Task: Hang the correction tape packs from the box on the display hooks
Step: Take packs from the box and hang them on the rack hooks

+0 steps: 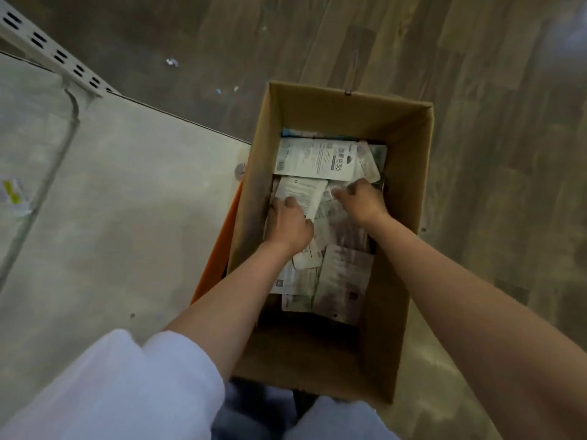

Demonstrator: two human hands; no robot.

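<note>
Head view. You look straight down into an open cardboard box [409,198] that stands on the floor beside a pale shelf base [120,198] at the left. The correction tape packs [314,160] lie loose and overlapping across the box bottom, most of them back side up; the heap looks full. Your left hand [290,223] is down among the packs near the left wall, its grip curled on the edge of one white card. Your right hand [362,198] reaches in at the middle, its fingers bent onto the packs; whether that grip has closed on a pack or only presses it, the picture does not show. No display hooks appear in view, only a slotted white upright [47,46] at far left. Judged from this, you are at the picking stage: no hung pack is visible, and the hanging of this heap lies ahead.
</note>
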